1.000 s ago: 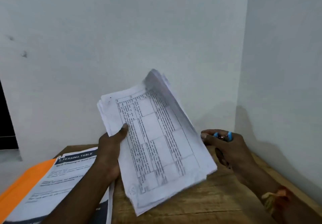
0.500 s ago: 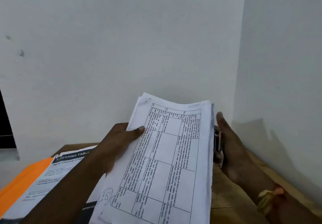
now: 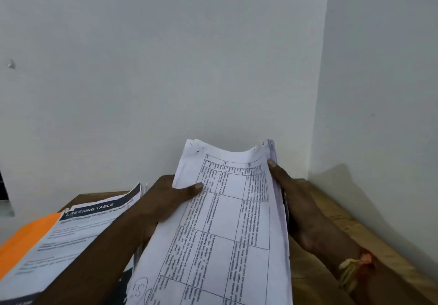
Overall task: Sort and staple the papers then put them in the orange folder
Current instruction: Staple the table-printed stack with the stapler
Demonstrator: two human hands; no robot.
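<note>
Squaring step: left hand (image 3: pixel 166 200) pinches the printed paper stack (image 3: pixel 232 221), right hand (image 3: pixel 299 209) braces its edge, grip unclear; corner stapling likely next.

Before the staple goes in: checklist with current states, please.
1. Left hand grips the stack: ok, thumb on top at its left edge.
2. Right hand steadies the stack: ok, it touches the right edge. Whether it grips is hidden.
3. Stack squared: not ok, the sheets fan out at the far right corner and the far edge curls.
4. Stapler ready: cannot tell, none in plain view.
5. Stack already stapled: cannot tell.
6. Folder free to take the stack: not ok, printed sheets lie on it.
</note>
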